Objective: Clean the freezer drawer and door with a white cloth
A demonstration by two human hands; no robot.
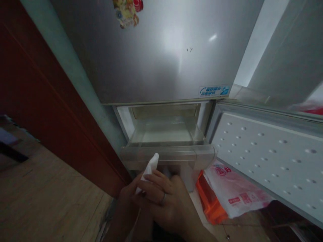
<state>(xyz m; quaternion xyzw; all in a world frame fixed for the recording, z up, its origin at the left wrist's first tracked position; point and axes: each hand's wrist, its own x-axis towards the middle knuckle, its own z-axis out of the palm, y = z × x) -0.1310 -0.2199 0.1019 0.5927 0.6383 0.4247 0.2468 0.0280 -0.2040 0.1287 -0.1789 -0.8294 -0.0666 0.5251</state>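
Wipe point(152, 162) (white) near translucent drawer point(176, 152)

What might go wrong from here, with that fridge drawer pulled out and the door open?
The open door might hit the pulled-out drawer if it swung inward. The plastic bag by the door's lower edge could get snagged. The white cloth or tissue, held where the left hand and right hand meet, might slip and drop.
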